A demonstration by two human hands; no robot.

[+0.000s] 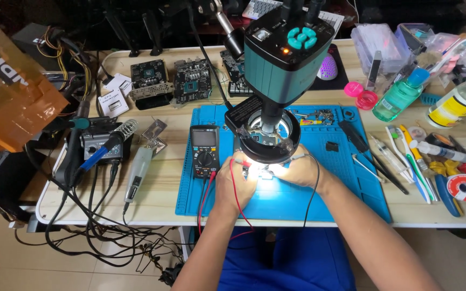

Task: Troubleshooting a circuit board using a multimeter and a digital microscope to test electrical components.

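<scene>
My left hand (234, 181) grips a red multimeter probe (239, 161), its red lead running down over my wrist. My right hand (297, 171) grips a black probe (299, 156) with a black lead looping down off the table edge. Both probe tips meet at a small circuit board (265, 172), brightly lit under the ring light of a teal microscope camera (281, 59). The board is mostly hidden by the ring light and glare. A black multimeter (204, 151) lies just left of my left hand on the blue work mat (346, 183).
A soldering station (95, 141) with irons and tangled cables sits left. Several circuit boards (149, 75) lie at the back. Tweezers, syringes, pliers and solder tape (464, 186) crowd the right, with bottles (397, 97) behind. An orange translucent box (6, 81) hangs at upper left.
</scene>
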